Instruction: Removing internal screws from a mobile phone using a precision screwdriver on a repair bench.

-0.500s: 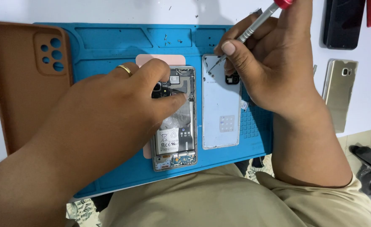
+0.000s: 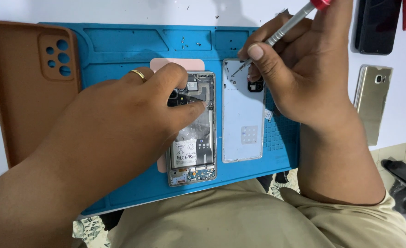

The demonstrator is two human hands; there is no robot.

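Note:
An opened phone (image 2: 194, 154) lies on a blue work mat (image 2: 120, 46), its battery and boards showing. My left hand (image 2: 134, 115), with a gold ring, rests over the phone's upper half, fingers pressing near the camera module. Beside it lies the phone's white back cover (image 2: 243, 124), inner side up. My right hand (image 2: 299, 69) grips a thin silver screwdriver (image 2: 283, 30) with a red cap; its tip touches the top of the back cover.
A brown phone case (image 2: 28, 92) lies at the mat's left edge. On the white table at right are a black phone (image 2: 376, 25) and a gold phone (image 2: 372, 101). Tiny screws (image 2: 184, 42) sit in a mat tray. My lap is below the table edge.
The screwdriver tip has shifted slightly on the top of the back cover; my left hand stays on the opened phone.

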